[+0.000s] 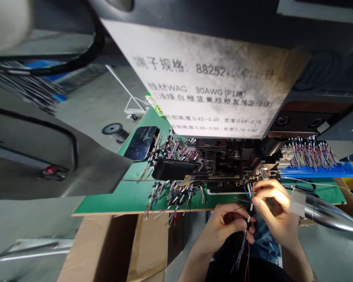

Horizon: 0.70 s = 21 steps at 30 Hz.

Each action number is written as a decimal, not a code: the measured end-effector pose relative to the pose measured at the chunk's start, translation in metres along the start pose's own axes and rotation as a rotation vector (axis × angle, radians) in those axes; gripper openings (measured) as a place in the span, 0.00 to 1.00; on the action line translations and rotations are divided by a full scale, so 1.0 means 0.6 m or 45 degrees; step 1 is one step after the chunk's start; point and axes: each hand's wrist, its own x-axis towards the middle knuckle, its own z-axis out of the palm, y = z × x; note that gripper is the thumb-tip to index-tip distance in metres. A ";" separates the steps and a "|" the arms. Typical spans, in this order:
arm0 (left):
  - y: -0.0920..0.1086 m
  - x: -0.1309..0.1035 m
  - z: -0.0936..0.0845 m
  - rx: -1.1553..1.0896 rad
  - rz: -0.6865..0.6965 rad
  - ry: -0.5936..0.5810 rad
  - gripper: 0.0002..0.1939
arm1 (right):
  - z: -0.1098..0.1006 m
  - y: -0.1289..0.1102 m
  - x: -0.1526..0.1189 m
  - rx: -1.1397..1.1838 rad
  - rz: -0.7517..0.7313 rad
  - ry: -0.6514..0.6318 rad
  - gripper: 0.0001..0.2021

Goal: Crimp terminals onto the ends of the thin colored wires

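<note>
My left hand [229, 225] is closed on a cable piece [248, 218] with black and white sleeving; thin coloured wires hang from its lower end. At the upper end, colored wires fan out, and the thumb and index finger of my right hand [272, 203] pinch there, on one of the wires. Both hands are just in front of the dark crimping machine [223, 156], close to its metal tooling at the right. A paper label [206, 78] with printed text covers the machine's upper front.
Bundles of wires [176, 192] lie on the green table [106, 201], beside a black phone-like slab [141, 143]. More wires [314, 153] rest on a blue tray [326, 170]. A shiny metal tube [329, 211] is right of my hands. Cardboard boxes [148, 246] stand below.
</note>
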 end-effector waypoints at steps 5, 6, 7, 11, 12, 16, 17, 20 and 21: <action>-0.001 0.005 0.007 0.067 0.029 0.094 0.27 | 0.013 0.001 -0.013 0.286 0.384 0.027 0.07; -0.001 0.007 0.010 0.082 0.046 0.131 0.27 | 0.016 0.002 -0.014 0.298 0.427 0.041 0.08; 0.000 0.009 0.012 0.097 0.066 0.165 0.27 | 0.019 0.002 -0.013 0.303 0.456 0.052 0.08; 0.002 0.012 0.019 0.155 0.107 0.217 0.28 | 0.025 0.003 -0.009 0.312 0.493 0.086 0.10; 0.003 0.012 0.020 0.164 0.115 0.215 0.28 | 0.025 0.003 -0.008 0.318 0.492 0.090 0.10; 0.002 0.012 0.018 0.177 0.133 0.217 0.27 | 0.026 0.001 -0.005 0.348 0.497 0.087 0.11; 0.002 0.012 0.017 0.177 0.131 0.219 0.27 | 0.026 0.001 -0.005 0.343 0.499 0.082 0.12; 0.000 0.012 0.015 0.170 0.125 0.217 0.27 | 0.027 -0.002 -0.004 0.311 0.496 0.076 0.14; 0.000 0.012 0.014 0.163 0.124 0.217 0.27 | 0.028 -0.003 -0.004 0.308 0.495 0.082 0.14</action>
